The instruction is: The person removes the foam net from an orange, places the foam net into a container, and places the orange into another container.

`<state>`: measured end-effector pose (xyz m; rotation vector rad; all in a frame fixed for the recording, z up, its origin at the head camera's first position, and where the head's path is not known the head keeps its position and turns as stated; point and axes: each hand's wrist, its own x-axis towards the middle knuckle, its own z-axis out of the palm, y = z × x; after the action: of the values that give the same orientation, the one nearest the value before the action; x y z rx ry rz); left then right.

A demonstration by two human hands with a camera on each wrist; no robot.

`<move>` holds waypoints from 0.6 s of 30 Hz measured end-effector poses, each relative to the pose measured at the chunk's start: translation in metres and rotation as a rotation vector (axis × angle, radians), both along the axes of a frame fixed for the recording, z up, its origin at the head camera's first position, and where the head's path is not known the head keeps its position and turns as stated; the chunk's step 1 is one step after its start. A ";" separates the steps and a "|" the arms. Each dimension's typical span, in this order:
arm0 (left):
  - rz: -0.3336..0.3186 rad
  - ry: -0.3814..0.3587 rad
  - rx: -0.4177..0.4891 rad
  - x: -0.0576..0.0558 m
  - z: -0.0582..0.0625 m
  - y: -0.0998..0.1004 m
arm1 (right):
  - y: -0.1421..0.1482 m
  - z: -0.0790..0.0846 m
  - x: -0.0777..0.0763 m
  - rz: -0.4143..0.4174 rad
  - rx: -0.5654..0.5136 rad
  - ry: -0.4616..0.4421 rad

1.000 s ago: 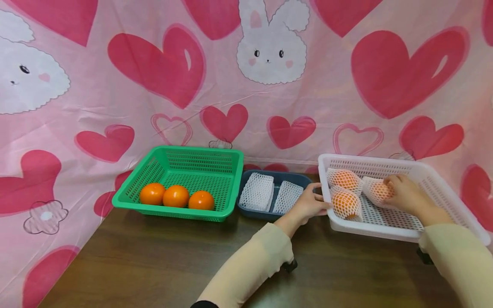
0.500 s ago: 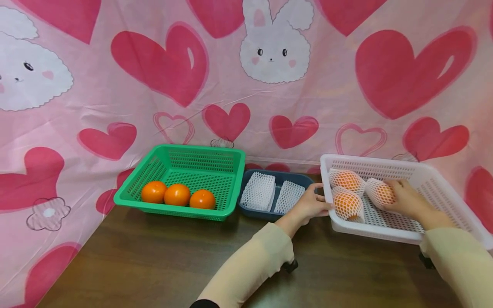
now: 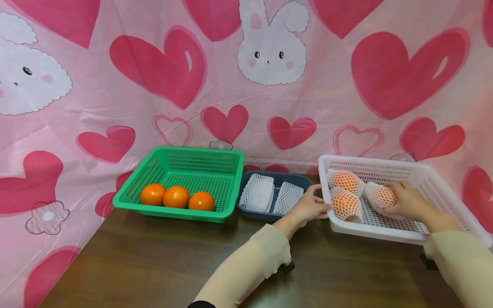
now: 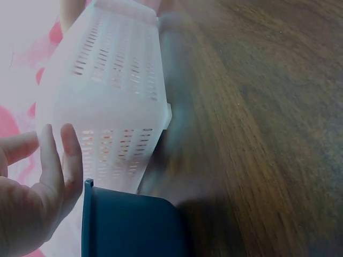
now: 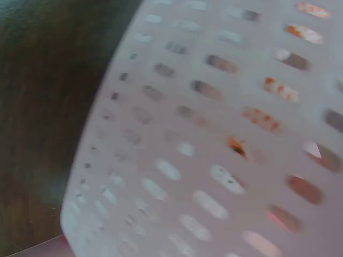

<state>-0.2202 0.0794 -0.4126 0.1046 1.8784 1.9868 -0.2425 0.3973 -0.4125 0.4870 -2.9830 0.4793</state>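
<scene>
Inside the white basket [image 3: 385, 237] on the right, my right hand [image 3: 410, 203] grips an orange [image 3: 379, 199] wrapped in a white foam net. Two more netted oranges, a back one [image 3: 346, 180] and a front one [image 3: 345, 205], lie along the basket's left side. At that basket's left rim, my left hand [image 3: 308, 205] touches with its fingertips. The left wrist view shows this hand [image 4: 40, 187] with its fingers extended against the basket wall [image 4: 107, 112]. The right wrist view holds only the blurred slotted basket wall [image 5: 177, 123]; the right hand is hidden there.
A green basket [image 3: 177, 212] on the left has an orange at its left [image 3: 152, 194], one in the middle [image 3: 176, 196] and one at right [image 3: 202, 201], all bare. Between the baskets, a dark blue tray [image 3: 275, 192] holds folded foam nets [image 3: 257, 192]. Behind hangs a pink heart-patterned cloth [image 3: 223, 77].
My right hand and the netted orange have shifted slightly toward the front of the white basket, and the orange has turned a little. My left hand stays at the rim.
</scene>
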 end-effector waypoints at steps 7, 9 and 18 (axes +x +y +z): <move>-0.013 -0.003 0.017 -0.001 -0.003 0.000 | 0.001 0.001 -0.001 0.010 -0.013 -0.112; -0.016 -0.003 0.021 -0.001 -0.003 -0.001 | 0.001 -0.003 -0.003 0.017 -0.026 -0.104; -0.003 -0.010 0.021 0.000 -0.001 0.000 | -0.002 -0.010 -0.003 -0.026 0.023 -0.094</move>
<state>-0.2203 0.0796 -0.4140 0.1024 1.8506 2.0012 -0.2452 0.3956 -0.4224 0.4383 -3.0835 0.4795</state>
